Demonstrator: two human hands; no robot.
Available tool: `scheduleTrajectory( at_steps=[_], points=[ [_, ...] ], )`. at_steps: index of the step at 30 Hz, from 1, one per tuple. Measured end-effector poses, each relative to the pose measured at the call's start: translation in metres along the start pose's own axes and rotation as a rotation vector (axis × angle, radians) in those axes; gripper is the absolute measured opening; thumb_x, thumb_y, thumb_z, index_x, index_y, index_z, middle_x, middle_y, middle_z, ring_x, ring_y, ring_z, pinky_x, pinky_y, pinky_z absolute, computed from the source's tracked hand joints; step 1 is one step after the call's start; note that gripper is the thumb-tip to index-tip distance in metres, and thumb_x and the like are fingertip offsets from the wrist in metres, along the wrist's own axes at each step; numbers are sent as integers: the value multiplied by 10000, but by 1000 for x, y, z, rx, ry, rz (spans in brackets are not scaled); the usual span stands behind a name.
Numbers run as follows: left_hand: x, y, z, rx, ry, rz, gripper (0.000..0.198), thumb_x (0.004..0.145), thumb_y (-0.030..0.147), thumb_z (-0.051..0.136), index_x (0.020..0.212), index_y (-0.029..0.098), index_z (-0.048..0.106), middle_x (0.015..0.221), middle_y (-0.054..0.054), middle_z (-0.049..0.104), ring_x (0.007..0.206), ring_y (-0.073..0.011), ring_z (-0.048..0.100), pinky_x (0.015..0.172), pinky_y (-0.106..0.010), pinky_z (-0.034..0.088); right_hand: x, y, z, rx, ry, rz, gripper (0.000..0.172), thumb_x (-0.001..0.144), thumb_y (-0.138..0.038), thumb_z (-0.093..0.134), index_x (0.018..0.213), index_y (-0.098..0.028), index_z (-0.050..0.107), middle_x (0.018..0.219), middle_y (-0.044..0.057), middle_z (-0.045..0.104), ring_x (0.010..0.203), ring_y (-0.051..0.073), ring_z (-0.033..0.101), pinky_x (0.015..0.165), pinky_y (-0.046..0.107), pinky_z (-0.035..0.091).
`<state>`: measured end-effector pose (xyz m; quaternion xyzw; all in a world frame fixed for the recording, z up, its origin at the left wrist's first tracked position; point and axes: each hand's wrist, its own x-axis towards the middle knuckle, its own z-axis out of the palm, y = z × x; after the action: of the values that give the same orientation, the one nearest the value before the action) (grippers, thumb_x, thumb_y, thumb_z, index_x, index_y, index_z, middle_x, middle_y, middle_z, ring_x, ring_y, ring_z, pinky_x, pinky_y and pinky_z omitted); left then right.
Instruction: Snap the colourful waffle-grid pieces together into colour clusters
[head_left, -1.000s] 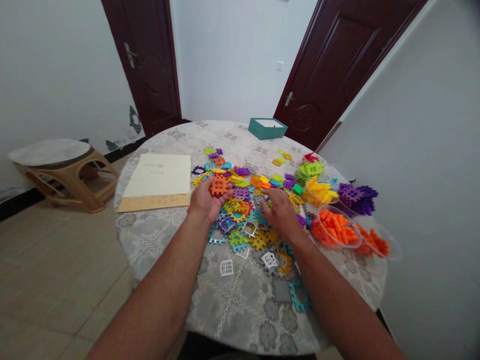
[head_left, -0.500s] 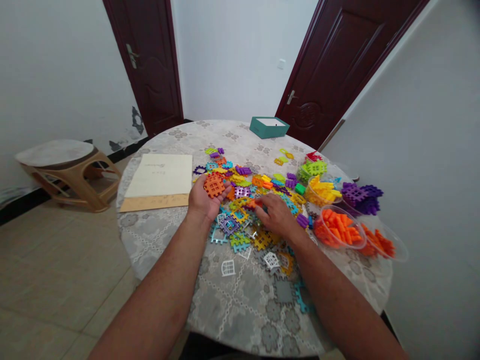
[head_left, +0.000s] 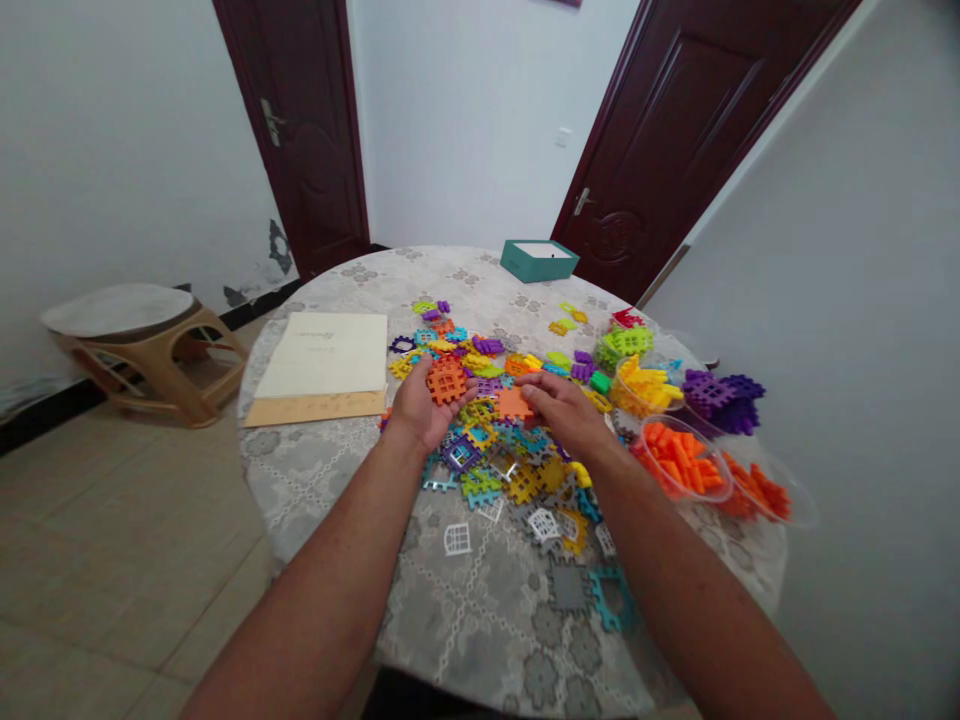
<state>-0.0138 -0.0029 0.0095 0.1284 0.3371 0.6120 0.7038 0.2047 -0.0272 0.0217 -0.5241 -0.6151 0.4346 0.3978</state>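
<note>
Cradling an orange lattice (head_left: 448,381) in the upturned left hand (head_left: 420,410), with thumb to its left and fingers reaching out to its right; pinching an orange plate (head_left: 513,403) by its right edge in the right hand (head_left: 566,412); holding the two hands apart, both over the heap (head_left: 525,482) at the middle of the table (head_left: 442,640). Resting the lattice in the palm, presumably to support it without a hard grip; taking the plate by one edge, probably to leave its other edges reachable; cannot tell whether single or stacked in the left palm, nor whether fully off the heap with the plate.

Grouped by colour near the right edge, apparently for sorting: tubs (head_left: 694,499), and purple pieces (head_left: 724,395) behind; laid flat by the left edge, paper (head_left: 326,355); set near the far edge, a box (head_left: 525,266); lying towards the near edge, a white window (head_left: 457,539) and a grey square (head_left: 570,586).

Judging room tightest on the right, with tubs close by the forearm and the outermost at the table's right edge; tight also on the left, with paper just beside the left hand; looser towards the far edge and the near left edge, over patterned cloth.
</note>
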Motion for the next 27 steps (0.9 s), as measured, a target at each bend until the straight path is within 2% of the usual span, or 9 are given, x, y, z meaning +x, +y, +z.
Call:
scheduleTrajectory(
  at_steps=[3,7,9,13,16,19,23,25,27],
  points=[
    [-1,-3,0,13,-24,1,306,1041,389,508,1087,131,665,941,-120,751,811,-227,752,706,-358,642,6,-7,24,113,12,-33,336,851,-499,687,1046,-225,685,844,-7,684,674,141,617,613,271,553],
    [-3,-10,1,22,-88,15,229,991,359,623,1019,140,681,907,-83,751,792,-190,737,723,-308,627,20,-5,46,35,68,-136,268,901,-462,645,1034,-229,661,717,-46,622,585,132,566,547,253,481],
    [-4,-14,1,53,-139,16,172,939,300,694,1017,147,680,934,-74,756,798,-177,733,737,-302,629,25,-2,54,-90,96,-212,231,926,-420,625,1054,-232,671,745,-39,648,638,148,604,602,269,496],
    [-3,-17,-2,117,-172,44,185,834,122,720,1003,151,651,948,-66,753,777,-163,724,709,-296,635,31,-3,62,-338,186,-364,196,959,-361,604,1057,-232,713,939,19,735,879,189,683,835,319,538],
    [-1,-12,-4,115,-148,71,192,835,102,676,1014,150,626,957,-91,751,823,-207,750,720,-359,656,40,-1,48,-437,250,-388,228,991,-336,552,1078,-231,735,1086,50,757,1035,205,682,962,328,517],
    [-2,-6,-3,84,-92,68,163,841,116,636,994,157,598,934,-107,743,864,-258,772,751,-445,667,58,10,12,-546,315,-239,268,983,-262,522,1116,-213,749,1122,56,778,1075,215,689,997,334,508],
    [-4,0,1,-1,-8,36,210,798,96,599,998,160,592,944,-100,732,894,-267,782,773,-455,671,78,30,-31,-827,234,-32,339,927,-150,529,1168,-177,766,1194,105,775,1112,247,699,1001,350,508],
    [-5,1,2,-16,15,15,222,787,96,592,1001,154,597,944,-107,732,892,-271,784,744,-426,675,83,37,-37,-910,182,-30,387,921,-132,536,1243,-169,748,1278,124,750,1178,258,684,1043,356,494],
    [-5,0,2,-8,17,-5,199,803,113,575,998,144,600,926,-119,731,867,-279,784,692,-409,674,86,43,-34,-933,130,-75,432,914,-126,564,1316,-163,717,1371,128,708,1264,254,648,1111,346,455]
  ],
)
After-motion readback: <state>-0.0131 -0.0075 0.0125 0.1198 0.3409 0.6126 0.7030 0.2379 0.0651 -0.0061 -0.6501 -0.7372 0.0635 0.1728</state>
